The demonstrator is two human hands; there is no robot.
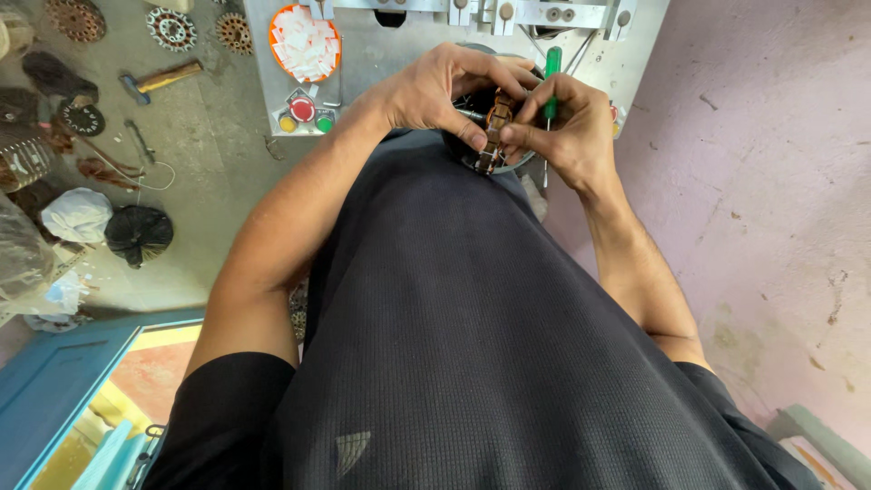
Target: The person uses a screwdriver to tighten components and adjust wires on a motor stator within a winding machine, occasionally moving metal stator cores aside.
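My left hand [445, 91] and my right hand [567, 122] meet over a round metal part wound with copper-coloured wire [494, 136], held just past my dark shirt. The left fingers curl over its top and the thumb presses its side. My right hand pinches the wound section and also holds a green-handled screwdriver [551, 68], its shaft pointing down behind the fingers. Most of the round part is hidden by my hands and shirt.
A grey metal machine table [381, 54] lies ahead, with an orange dish of white paper slips [305, 41] and red, yellow and green buttons [302, 113]. On the floor to the left lie a hammer [161, 80], round wound parts [171, 27] and bags [138, 234]. A pink wall [762, 181] stands right.
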